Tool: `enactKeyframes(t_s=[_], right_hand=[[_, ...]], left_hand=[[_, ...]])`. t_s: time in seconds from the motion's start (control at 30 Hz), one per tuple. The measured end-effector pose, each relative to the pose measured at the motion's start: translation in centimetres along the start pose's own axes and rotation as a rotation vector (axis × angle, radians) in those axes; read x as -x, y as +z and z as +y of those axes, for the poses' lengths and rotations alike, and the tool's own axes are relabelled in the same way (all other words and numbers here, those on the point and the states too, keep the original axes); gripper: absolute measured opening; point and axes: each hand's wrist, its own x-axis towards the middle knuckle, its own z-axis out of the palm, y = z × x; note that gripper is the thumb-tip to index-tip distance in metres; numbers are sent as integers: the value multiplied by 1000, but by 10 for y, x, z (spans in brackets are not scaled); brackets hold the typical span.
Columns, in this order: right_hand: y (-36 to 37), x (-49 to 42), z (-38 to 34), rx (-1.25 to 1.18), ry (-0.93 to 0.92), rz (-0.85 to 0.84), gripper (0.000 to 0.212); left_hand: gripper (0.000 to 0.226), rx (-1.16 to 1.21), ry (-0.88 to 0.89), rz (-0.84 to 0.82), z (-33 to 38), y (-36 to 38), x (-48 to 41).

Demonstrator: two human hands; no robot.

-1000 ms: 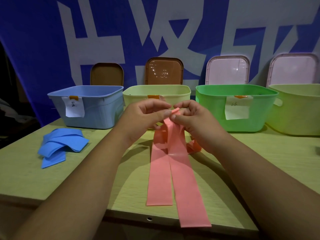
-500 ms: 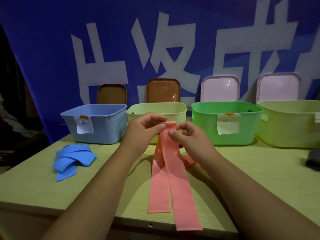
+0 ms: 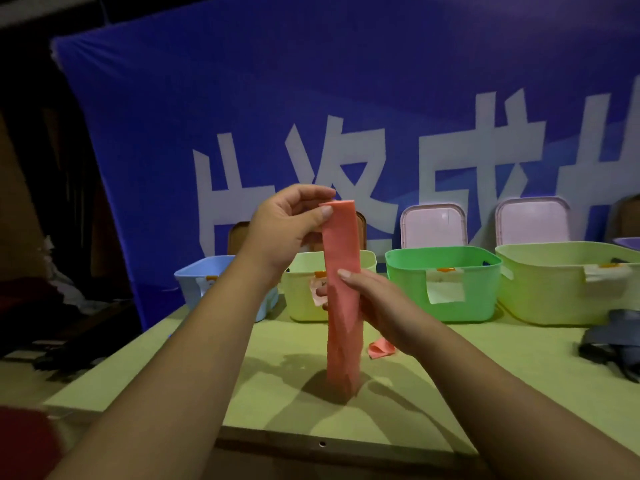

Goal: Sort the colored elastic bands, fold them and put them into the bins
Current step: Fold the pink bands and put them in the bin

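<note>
A long pink elastic band [image 3: 341, 289], doubled over, hangs straight down in front of me. My left hand [image 3: 291, 225] pinches its folded top end, raised above the bins. My right hand [image 3: 372, 301] grips the band around its middle, thumb on the near face. The band's lower end touches the table [image 3: 242, 393]. Another pink band [image 3: 380, 348] lies crumpled on the table just right of the hanging one. Behind stand a blue bin [image 3: 197, 280], a pale yellow bin [image 3: 299, 289], a green bin [image 3: 446, 268] and a large pale green bin [image 3: 561, 282], each with a paper label.
Dark bands [image 3: 620, 344] lie at the table's right edge. Lids lean upright behind the bins against a blue banner. The table's front edge runs just below my forearms. Something red shows at the bottom left corner.
My left hand has lifted the band's folded top well above the bins. My right hand slid down to its middle. The two strips now hang together. The view tilted up; the blue bands left the view.
</note>
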Motion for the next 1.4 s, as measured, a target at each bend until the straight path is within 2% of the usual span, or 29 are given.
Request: enactKeyframes(t_s=[0.33, 0.6, 0.97, 1.23, 1.33, 1.4], right_hand=[[19, 21, -41, 15, -58, 14, 29], [32, 35, -45, -49, -28, 4, 27], [31, 39, -42, 165, 18, -32, 28], [31, 37, -37, -19, 24, -89, 38], [36, 37, -35, -221, 57, -201, 58], [39, 38, -34, -362, 88, -307, 62]], left_hand=[[22, -65, 72, 35, 73, -3, 1], [24, -59, 73, 39, 90, -7, 7], [24, -115, 75, 57, 94, -14, 10], [23, -35, 62, 65, 93, -14, 10], [23, -24, 62, 69, 92, -14, 9], [23, -24, 63, 71, 91, -15, 8]])
